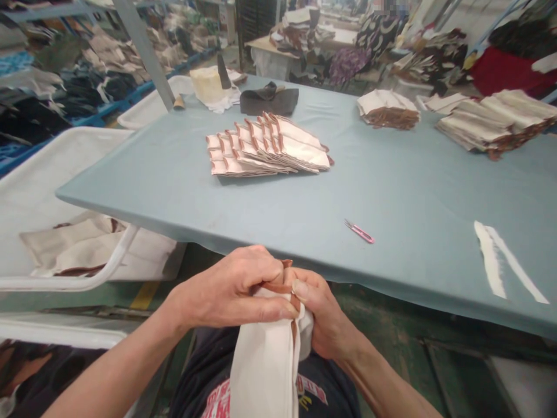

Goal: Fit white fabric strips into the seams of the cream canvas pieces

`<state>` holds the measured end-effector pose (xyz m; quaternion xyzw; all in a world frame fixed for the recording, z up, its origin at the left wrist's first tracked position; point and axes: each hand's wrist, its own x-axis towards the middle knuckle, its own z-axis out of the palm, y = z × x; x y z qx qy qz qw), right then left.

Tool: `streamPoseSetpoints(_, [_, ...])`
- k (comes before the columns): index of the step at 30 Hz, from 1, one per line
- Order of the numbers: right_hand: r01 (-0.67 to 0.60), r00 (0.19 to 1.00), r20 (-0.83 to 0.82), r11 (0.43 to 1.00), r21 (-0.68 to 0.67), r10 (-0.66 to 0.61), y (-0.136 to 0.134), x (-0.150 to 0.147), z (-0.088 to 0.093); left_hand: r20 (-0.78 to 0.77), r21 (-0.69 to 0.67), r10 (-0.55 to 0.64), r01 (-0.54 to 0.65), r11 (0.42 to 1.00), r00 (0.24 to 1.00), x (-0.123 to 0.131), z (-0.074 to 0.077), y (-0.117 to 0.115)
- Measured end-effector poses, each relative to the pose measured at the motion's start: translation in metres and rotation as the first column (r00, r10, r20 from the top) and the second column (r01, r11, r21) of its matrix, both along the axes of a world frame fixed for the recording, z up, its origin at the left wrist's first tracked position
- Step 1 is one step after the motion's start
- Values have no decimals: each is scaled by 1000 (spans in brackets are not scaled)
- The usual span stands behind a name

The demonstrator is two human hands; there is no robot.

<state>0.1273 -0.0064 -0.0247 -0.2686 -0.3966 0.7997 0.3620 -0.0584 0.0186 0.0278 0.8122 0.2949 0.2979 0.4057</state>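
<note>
we see our left hand (230,287) curled tight, fingers folded over the top edge of a cream cloth piece (265,354) with a brown trim, thumb pressed flat against its front. our right hand (319,316) is clamped on the same top edge from the right, thumb on the trim, fingers wrapped behind the cloth. the two hands touch each other at the knuckles, both closed on the fabric, none of the fingers spread. the cloth hangs down from them over our lap, just near of the table edge and below it.

beyond the hands lies the grey-blue table (413,191). a small pink thread snip (359,231) rests on it just far and right of the hands. at the right near edge lie two white strips (500,258). further off, left of centre, a fanned stack of cream pieces with brown edges (267,152) sits flat. at the far right are two more piles (496,119), and a dark folded cloth (268,100) lies at the far side. to the left stands a white-framed cart (73,255) with cream fabric in it.
</note>
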Motion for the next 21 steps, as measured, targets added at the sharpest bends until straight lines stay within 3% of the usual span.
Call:
streamPoseSetpoints(2, [22, 999, 43, 999, 41, -24, 4, 3, -5, -14, -18, -3, 3, 1000, 1000, 0, -7, 2])
streamPoseSetpoints(6, [-39, 971, 236, 945, 326, -42, 18, 16, 4, -13, -99, 6, -8, 995, 1000, -5, -12, 1])
streamPoseSetpoints(10, [-133, 938, 338, 817, 562, -79, 26, 25, 19, -25, -170, -13, 8, 985, 1000, -12, -1, -1])
streamPoseSetpoints(14, [-149, 918, 353, 665, 732, -183, 27, 24, 24, -12, -197, -50, 47, 979, 999, -13, 12, -5])
streamPoseSetpoints(19, [-149, 883, 325, 454, 879, -339, 25, 25, 28, -31, -196, 28, -34, 980, 999, -7, 18, -16])
streamPoseSetpoints(21, [-117, 875, 291, 415, 902, -387, 23, 25, 28, -43, -243, 54, -63, 968, 998, -6, 18, -19])
